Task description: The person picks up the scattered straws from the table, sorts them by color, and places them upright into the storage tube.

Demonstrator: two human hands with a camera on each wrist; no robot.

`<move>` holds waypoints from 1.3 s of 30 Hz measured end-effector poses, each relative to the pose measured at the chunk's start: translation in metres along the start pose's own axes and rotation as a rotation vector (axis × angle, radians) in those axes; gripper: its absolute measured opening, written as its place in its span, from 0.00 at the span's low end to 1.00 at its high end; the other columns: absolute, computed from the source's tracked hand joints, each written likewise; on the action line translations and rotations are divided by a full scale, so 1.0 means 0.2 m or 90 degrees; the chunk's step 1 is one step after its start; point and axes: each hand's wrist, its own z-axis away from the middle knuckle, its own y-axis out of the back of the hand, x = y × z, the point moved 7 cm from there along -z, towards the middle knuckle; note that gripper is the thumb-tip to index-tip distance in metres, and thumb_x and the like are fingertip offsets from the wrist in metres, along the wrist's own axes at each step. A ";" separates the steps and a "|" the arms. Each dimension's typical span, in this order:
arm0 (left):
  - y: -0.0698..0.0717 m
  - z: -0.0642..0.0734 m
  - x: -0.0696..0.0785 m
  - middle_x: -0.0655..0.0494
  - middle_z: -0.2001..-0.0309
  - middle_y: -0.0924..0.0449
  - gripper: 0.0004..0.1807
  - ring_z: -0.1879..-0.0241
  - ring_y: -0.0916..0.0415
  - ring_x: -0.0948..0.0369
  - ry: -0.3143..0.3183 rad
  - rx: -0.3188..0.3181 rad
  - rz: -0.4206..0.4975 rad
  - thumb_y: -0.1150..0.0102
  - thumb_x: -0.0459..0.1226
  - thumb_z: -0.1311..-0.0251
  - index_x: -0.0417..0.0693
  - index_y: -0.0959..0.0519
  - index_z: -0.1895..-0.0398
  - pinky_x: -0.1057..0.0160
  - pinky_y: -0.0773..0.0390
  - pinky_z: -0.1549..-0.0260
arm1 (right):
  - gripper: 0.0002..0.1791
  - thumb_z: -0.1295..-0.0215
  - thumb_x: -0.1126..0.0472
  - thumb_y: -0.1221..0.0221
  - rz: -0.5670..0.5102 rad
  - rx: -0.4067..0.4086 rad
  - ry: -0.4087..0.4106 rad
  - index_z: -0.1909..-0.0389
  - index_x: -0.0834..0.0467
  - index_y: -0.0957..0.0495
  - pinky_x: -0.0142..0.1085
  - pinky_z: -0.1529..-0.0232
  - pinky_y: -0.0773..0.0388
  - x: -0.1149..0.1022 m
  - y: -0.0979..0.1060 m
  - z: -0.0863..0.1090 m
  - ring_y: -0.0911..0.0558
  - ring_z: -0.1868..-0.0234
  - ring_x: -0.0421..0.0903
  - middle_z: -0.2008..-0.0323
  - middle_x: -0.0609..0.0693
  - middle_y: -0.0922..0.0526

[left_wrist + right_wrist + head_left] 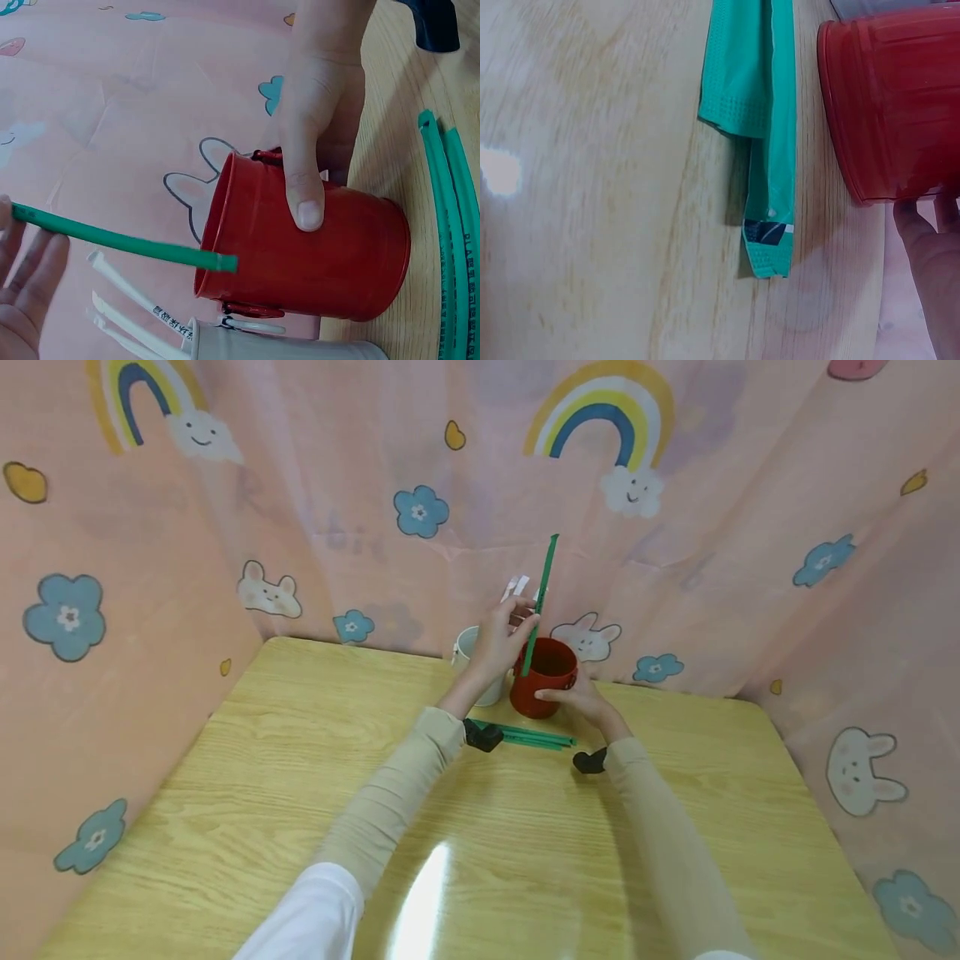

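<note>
My left hand [498, 642] pinches a green wrapped straw [548, 564] near its upper part. Its lower end is over the mouth of a small red metal bucket [529, 700]; the left wrist view shows that end at the rim [217, 261]. My right hand [591, 700] grips the bucket's side, thumb [307, 199] across the front and fingers partly hidden behind. On the table before the bucket lie several green wrapped straws [534, 740], seen close in the right wrist view with crimped wrapper ends [769, 251].
A small white bucket [491, 695] stands left of the red one, holding white straws [139, 296]. Behind both hangs a pink printed curtain [337, 485] along the table's back edge. The wooden table [300, 760] stretches toward me. Black wrist camera mounts [483, 737] sit by the wrists.
</note>
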 end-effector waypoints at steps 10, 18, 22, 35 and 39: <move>0.01 -0.01 0.06 0.43 0.54 0.20 0.13 0.59 0.20 0.53 -0.062 0.053 0.032 0.47 0.35 0.32 0.36 0.25 0.49 0.68 0.17 0.58 | 0.46 0.44 0.71 0.35 -0.002 0.004 -0.027 0.29 0.60 0.51 0.56 0.29 0.44 -0.01 0.02 0.01 0.39 0.34 0.55 0.32 0.61 0.40; -0.05 -0.01 0.06 0.44 0.54 0.19 0.13 0.55 0.20 0.55 -0.041 0.022 0.028 0.47 0.35 0.32 0.38 0.24 0.48 0.68 0.18 0.55 | 0.44 0.43 0.67 0.34 0.017 0.008 0.005 0.30 0.54 0.48 0.53 0.30 0.42 0.09 0.06 -0.04 0.35 0.37 0.49 0.34 0.57 0.36; -0.09 0.00 0.01 0.46 0.54 0.18 0.13 0.54 0.20 0.56 -0.020 -0.001 0.008 0.46 0.36 0.33 0.40 0.23 0.48 0.69 0.20 0.52 | 0.43 0.43 0.63 0.33 0.040 0.003 0.015 0.30 0.53 0.46 0.53 0.31 0.41 0.12 0.06 -0.06 0.35 0.37 0.51 0.35 0.56 0.35; -0.19 0.08 -0.10 0.47 0.52 0.18 0.14 0.54 0.20 0.56 0.012 -0.064 -0.040 0.46 0.36 0.32 0.41 0.21 0.47 0.68 0.20 0.52 | 0.42 0.42 0.65 0.35 0.032 -0.032 -0.002 0.30 0.56 0.48 0.54 0.33 0.38 0.04 -0.03 -0.02 0.35 0.36 0.55 0.34 0.59 0.36; -0.23 0.08 -0.10 0.47 0.51 0.19 0.15 0.54 0.20 0.56 0.009 -0.087 -0.071 0.46 0.37 0.33 0.40 0.21 0.47 0.68 0.20 0.54 | 0.41 0.41 0.66 0.36 0.041 -0.024 -0.011 0.31 0.58 0.48 0.54 0.32 0.37 -0.01 -0.01 0.00 0.35 0.36 0.55 0.35 0.60 0.36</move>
